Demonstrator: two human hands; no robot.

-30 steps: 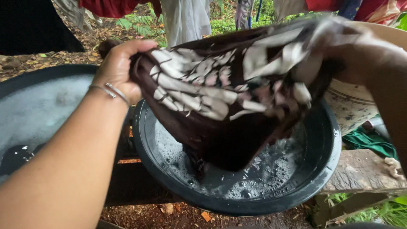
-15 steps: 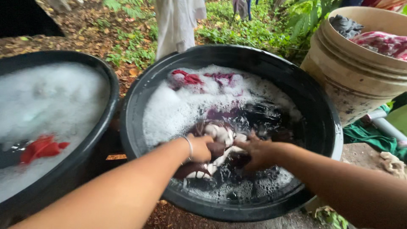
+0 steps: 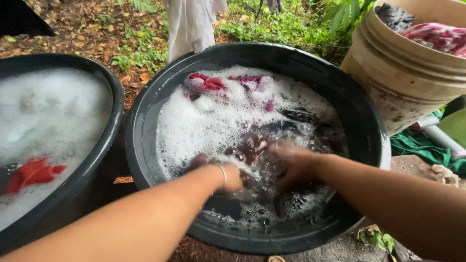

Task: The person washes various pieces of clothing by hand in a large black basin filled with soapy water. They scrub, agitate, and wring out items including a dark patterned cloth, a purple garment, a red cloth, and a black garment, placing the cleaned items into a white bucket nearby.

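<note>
two black wash basins sit side by side on bare, leaf-littered ground. at the left of the frame, the first basin (image 3: 109, 97) brims with white suds, a red cloth (image 3: 31, 173) poking through at its lower left. at centre, the second basin (image 3: 145, 104) holds grey, foamy water, and both of the person's hands are plunged into it in the lower middle of the frame. the left hand (image 3: 228, 177), a thin bangle (image 3: 222, 173) at the wrist, is closed around a wet dark maroon garment (image 3: 252, 148); the right hand (image 3: 291, 162), just beside it, presses down on the same cloth, but motion blur and foam hide its fingers, so whether it grips cannot be told. the garment looks soaked, heavy and bunched, dark with paler patches, mostly sunk under suds between the two hands. pink and red cloths (image 3: 213, 83) float at the basin's far side, in the upper middle. the risks, as a judgement: hard scrubbing could slop soapy water over the near rim, and the slick fabric could slip from the hands; colour may also bleed between the mixed pieces. at upper right, a cream bucket (image 3: 407, 92) packed with wrung laundry leans close to the basin, with green fabric (image 3: 417, 148) lying below it.
</note>
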